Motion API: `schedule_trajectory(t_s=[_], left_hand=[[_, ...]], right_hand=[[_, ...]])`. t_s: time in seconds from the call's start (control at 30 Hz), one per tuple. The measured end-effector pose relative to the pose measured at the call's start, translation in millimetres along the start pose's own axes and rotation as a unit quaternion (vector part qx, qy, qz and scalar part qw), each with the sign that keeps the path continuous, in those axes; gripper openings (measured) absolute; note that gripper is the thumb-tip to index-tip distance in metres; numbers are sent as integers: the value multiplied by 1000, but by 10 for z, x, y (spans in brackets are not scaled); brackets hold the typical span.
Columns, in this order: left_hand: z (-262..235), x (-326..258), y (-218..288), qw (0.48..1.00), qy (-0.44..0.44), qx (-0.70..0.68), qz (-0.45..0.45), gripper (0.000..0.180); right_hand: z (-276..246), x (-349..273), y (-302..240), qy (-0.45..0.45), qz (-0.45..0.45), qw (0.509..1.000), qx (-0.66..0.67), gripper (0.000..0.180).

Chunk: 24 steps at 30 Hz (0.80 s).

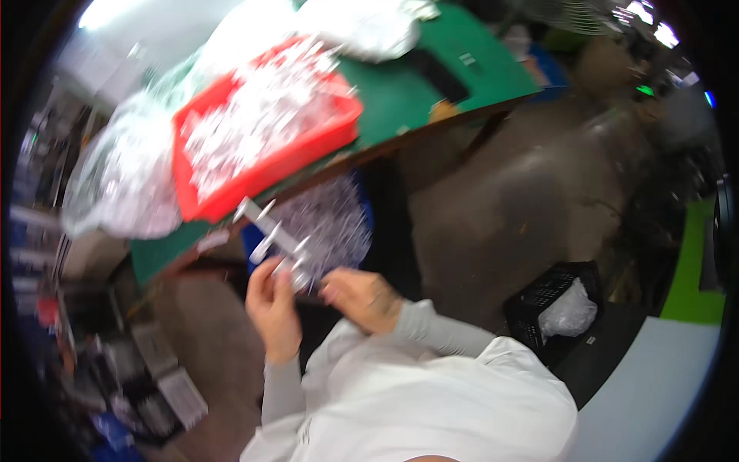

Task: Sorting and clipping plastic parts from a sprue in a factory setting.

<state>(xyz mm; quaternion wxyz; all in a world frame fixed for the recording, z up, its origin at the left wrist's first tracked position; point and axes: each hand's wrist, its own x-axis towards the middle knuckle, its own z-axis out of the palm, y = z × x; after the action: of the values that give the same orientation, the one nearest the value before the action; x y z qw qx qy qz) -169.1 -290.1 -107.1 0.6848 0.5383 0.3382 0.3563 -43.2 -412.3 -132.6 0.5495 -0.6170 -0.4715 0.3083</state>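
Observation:
A white plastic branched piece (275,231), a bar with short stubs off its sides, is pinched by its lower end in my left hand (275,312). It points up and to the left, toward the table edge. My right hand (362,296) is closed beside that lower end, thumb and fingers pressed together; what it holds, if anything, is too blurred to make out. Beyond my hands, below the table edge, a blue bin (365,202) holds many small clear and whitish plastic pieces (327,227).
A red tray (265,173) heaped with white plastic pieces stands on a green table (400,100). Clear bags (127,181) bulge beside it, and a dark flat object (437,75) lies to its right. A black crate (531,300) with a plastic bag stands at my right.

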Motion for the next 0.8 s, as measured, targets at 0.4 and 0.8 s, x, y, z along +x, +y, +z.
schedule_trajectory(t_s=[0.4, 0.8], left_hand=[[57, -212, -52, 997, -44, -47, -41, 24], [-78, -249, -89, 998, -26, -53, -28, 23]], right_hand=[[-20, -87, -65, -25, 100, 994, 32, 32], [79, -17, -80, -55, 107, 993, -18, 28]])
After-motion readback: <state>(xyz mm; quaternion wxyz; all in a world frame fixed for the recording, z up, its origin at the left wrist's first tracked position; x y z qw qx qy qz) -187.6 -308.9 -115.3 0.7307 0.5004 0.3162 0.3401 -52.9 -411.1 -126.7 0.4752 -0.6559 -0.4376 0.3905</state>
